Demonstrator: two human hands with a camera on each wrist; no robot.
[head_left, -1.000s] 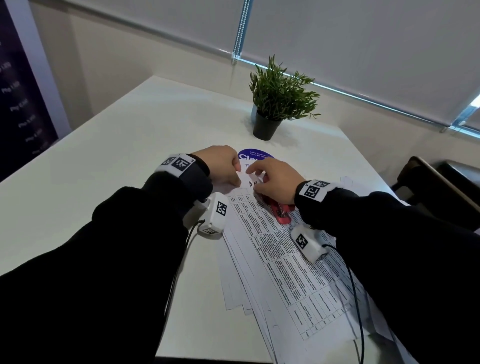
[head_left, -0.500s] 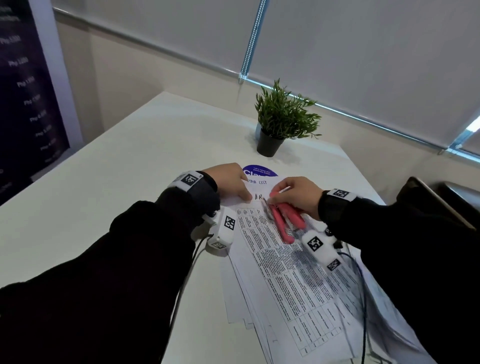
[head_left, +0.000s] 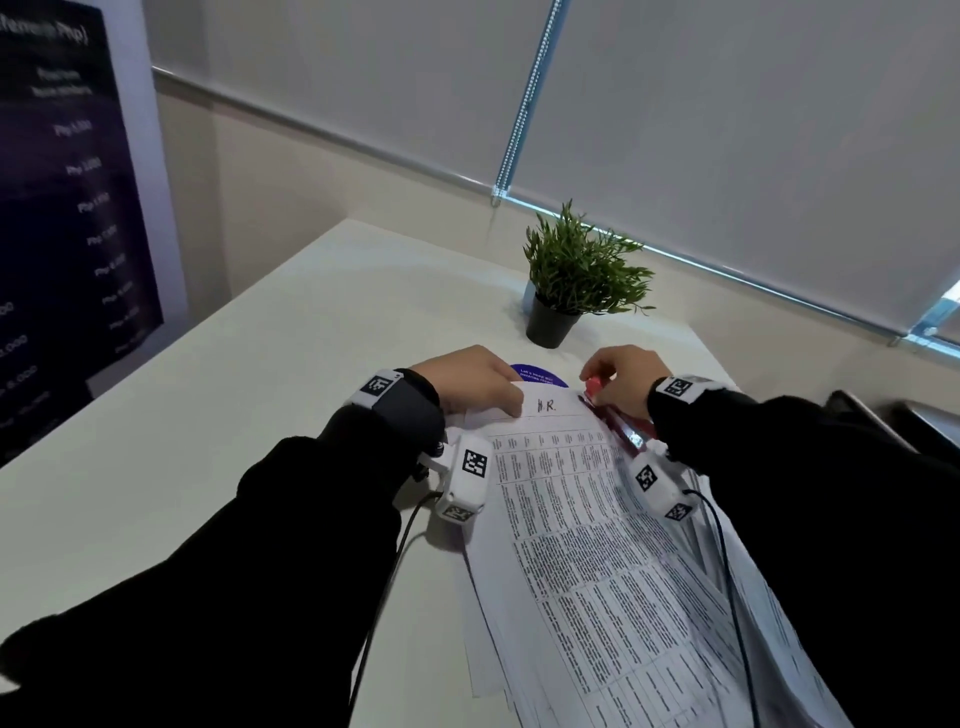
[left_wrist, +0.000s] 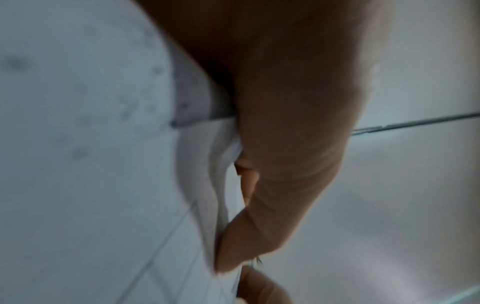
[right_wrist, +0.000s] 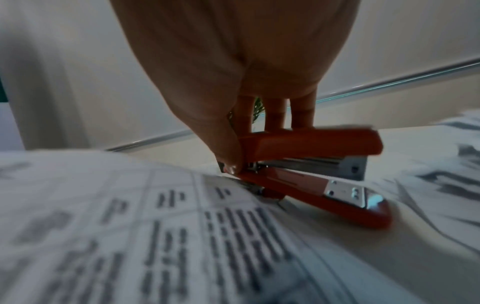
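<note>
The left hand (head_left: 467, 382) pinches the far left corner of the stack of printed white paper sheets (head_left: 597, 545), thumb on top. At the stack's far right edge, the right hand (head_left: 621, 382) grips a red metal stapler (right_wrist: 311, 170) between thumb and curled fingers.

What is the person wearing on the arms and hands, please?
The left sleeve and right sleeve are long and black. Each wrist has a white band with a black square code, and a white coded box trailing a thin black cable. The left hand and right hand are bare.
</note>
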